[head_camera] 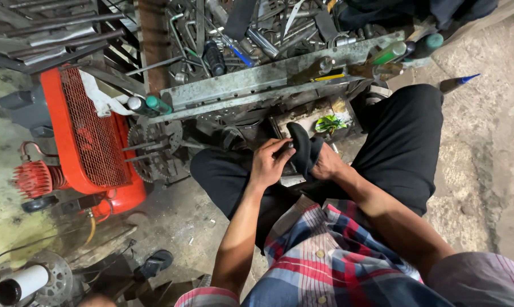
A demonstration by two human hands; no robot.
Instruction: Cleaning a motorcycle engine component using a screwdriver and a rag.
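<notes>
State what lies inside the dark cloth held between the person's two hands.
The dark cloth is gripped by the right hand; the left hand pinches a small dark part at its edge. Whatever else the cloth wraps is covered and cannot be seen.

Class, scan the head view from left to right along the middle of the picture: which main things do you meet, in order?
Red compressor → toothed sprocket → left hand → black cloth → right hand → black-trousered knee → blue-tipped tool on the floor.
</notes>
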